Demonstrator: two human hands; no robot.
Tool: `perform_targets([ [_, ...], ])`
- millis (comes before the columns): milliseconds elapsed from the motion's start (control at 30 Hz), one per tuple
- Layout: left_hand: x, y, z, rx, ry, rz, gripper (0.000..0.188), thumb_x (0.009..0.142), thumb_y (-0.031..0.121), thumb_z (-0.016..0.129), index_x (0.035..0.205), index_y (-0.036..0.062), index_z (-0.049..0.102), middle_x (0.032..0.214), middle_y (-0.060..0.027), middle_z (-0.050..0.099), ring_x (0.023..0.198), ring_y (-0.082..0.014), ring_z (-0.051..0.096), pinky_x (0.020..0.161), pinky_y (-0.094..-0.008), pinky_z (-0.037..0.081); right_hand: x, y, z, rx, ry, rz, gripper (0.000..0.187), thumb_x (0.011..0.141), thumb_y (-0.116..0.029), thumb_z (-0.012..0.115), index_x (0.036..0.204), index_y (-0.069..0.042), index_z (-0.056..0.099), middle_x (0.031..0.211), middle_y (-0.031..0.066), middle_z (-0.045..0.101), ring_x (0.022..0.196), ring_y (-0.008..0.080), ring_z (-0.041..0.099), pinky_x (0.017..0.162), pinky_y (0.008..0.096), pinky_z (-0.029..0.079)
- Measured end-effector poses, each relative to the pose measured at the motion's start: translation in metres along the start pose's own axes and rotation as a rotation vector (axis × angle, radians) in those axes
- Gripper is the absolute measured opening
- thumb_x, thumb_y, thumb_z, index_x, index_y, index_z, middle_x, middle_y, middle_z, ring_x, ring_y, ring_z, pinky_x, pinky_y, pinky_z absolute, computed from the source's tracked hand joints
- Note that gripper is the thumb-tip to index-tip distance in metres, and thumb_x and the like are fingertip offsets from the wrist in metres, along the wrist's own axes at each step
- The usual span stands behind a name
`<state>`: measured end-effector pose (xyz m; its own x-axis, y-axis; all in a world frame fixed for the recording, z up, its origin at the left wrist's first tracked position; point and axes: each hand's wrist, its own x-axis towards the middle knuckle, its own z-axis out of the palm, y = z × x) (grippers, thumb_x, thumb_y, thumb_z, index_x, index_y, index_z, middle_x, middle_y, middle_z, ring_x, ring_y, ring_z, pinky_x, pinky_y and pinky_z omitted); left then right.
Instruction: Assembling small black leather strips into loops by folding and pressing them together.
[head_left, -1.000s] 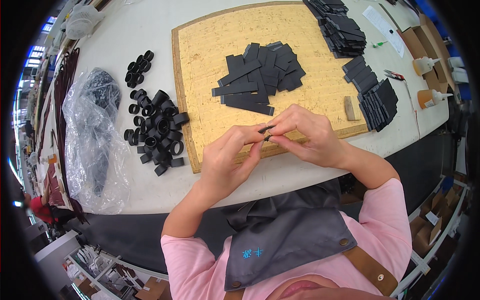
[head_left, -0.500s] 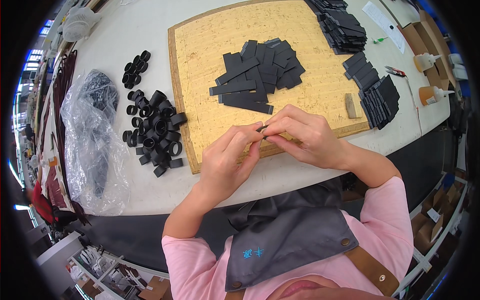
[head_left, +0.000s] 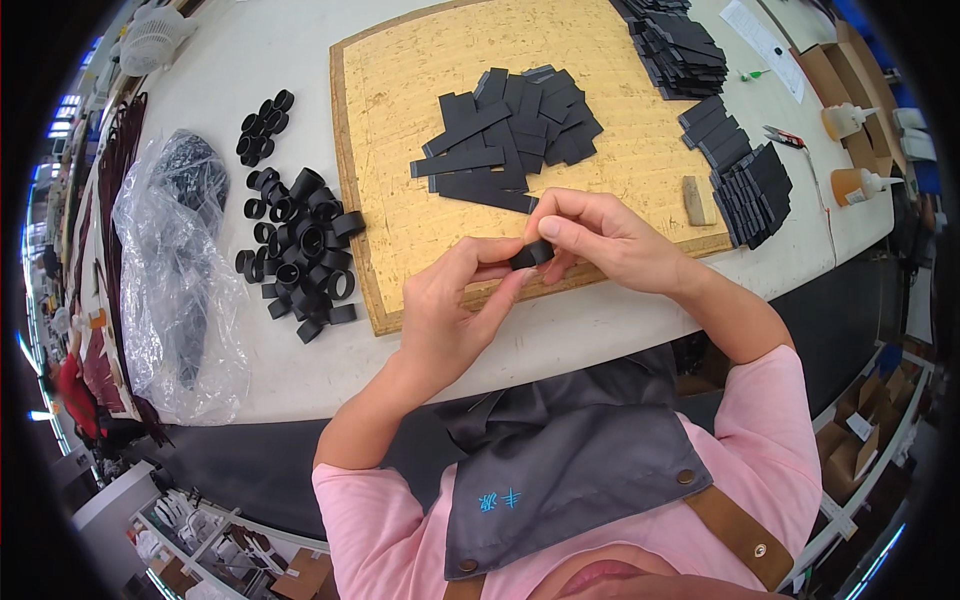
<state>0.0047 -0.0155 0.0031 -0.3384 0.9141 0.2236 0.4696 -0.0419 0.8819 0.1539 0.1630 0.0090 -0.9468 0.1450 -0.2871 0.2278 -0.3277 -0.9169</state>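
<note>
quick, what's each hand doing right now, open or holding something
Left hand: closed, holding a curved black band.
Right hand: closed, holding the same band.

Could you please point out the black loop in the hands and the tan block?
Black loop (head_left: 532,256): head view, on its outer side.
Tan block (head_left: 697,201): head view, middle of its visible surface.

We see a broad white worktable (head_left: 285,375), smooth dark grey floor (head_left: 295,470), and pale metal shelving (head_left: 905,437) rightward.
</note>
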Motion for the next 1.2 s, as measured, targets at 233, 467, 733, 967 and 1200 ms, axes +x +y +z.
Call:
perform_targets([
  [233,0.0,0.001,-0.003,-0.039,0.023,-0.038,0.023,0.088,-0.001,0.077,0.108,-0.0029,0.066,0.099,-0.0137,0.076,0.092,-0.0231,0.078,0.078,-0.0294,0.062,0.0,0.001,0.001,-0.122,-0.017,-0.065,0.025,0.096,-0.003,0.071,0.118,0.0,0.062,0.099,-0.0001,0.065,0.092,0.0051,0.063,0.086,0.0215,0.054],
  [467,0.0,0.0,-0.002,-0.017,0.017,-0.04,0.023,0.088,-0.001,0.077,0.108,-0.0036,0.066,0.099,-0.0145,0.076,0.093,-0.0227,0.078,0.077,-0.0297,0.062,0.002,0.001,0.0,-0.121,0.007,-0.083,0.022,0.094,-0.002,0.073,0.115,0.0,0.065,0.098,0.0001,0.066,0.094,0.0049,0.064,0.082,0.0204,0.053],
  [733,0.002,-0.003,-0.001,-0.078,-0.006,-0.078,0.022,0.089,0.0,0.077,0.107,-0.0038,0.065,0.096,-0.0139,0.076,0.092,-0.0229,0.078,0.077,-0.0289,0.062,0.005,0.003,-0.005,-0.048,-0.016,-0.032,0.022,0.094,-0.002,0.072,0.115,0.002,0.065,0.099,0.0037,0.068,0.086,0.0096,0.067,0.081,0.0231,0.056],
  [967,0.001,-0.003,-0.002,-0.088,-0.025,-0.084,0.02,0.09,-0.001,0.076,0.107,-0.0041,0.065,0.096,-0.0139,0.077,0.092,-0.023,0.078,0.077,-0.0288,0.062,0.004,0.001,-0.006,-0.031,-0.01,0.016,0.023,0.094,-0.004,0.073,0.115,0.002,0.065,0.095,0.0051,0.07,0.084,0.0085,0.069,0.075,0.0233,0.058],
  [1200,0.001,-0.001,-0.001,-0.065,-0.063,-0.09,0.02,0.09,-0.001,0.075,0.107,-0.0047,0.066,0.097,-0.0145,0.077,0.093,-0.023,0.078,0.078,-0.0294,0.062,0.003,0.0,-0.006,-0.134,-0.036,0.042,0.022,0.093,-0.007,0.074,0.112,0.001,0.065,0.087,0.0026,0.07,0.079,0.0054,0.068,0.067,0.0186,0.052],
])
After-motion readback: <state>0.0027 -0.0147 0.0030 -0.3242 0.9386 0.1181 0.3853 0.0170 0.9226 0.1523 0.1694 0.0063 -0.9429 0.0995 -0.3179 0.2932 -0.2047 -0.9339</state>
